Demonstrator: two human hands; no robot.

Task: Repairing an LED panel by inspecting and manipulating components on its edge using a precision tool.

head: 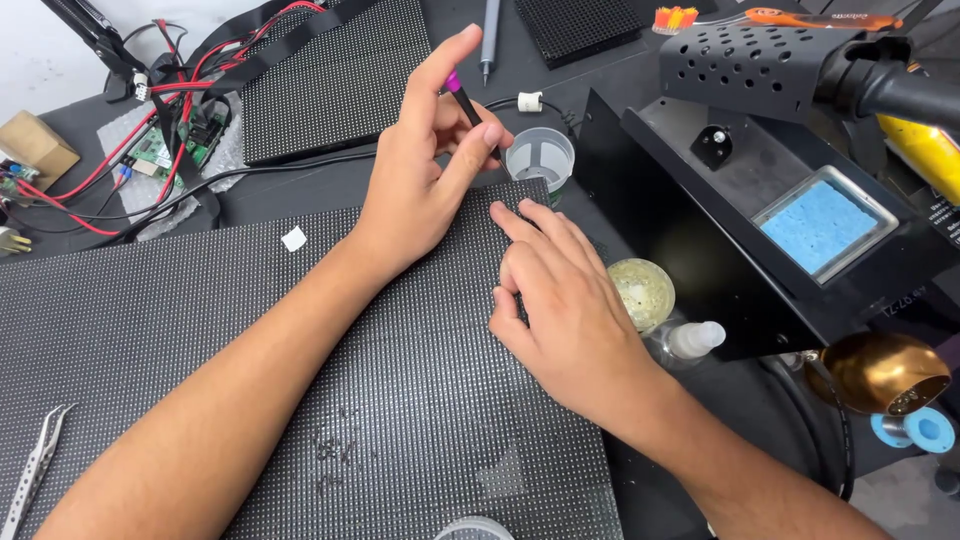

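A large dark LED dot-matrix panel [250, 330] lies flat in front of me. My left hand [425, 175] is raised over its far edge and grips a thin black tool with a purple band [466, 100] between thumb and fingers, tip pointing down toward the panel's top right corner. My right hand [560, 300] rests on the panel's right edge, fingers bent and pressing on the surface with nothing in them. A small clear plastic cup [541, 156] stands just beyond the tool tip.
A second LED panel [335, 85] lies at the back, beside red and black wires and a green circuit board [150, 150]. A black stand with a blue sponge [820, 225] stands at right. A small flux jar [643, 292], a dropper bottle [695, 340] and tweezers [35, 465] lie nearby.
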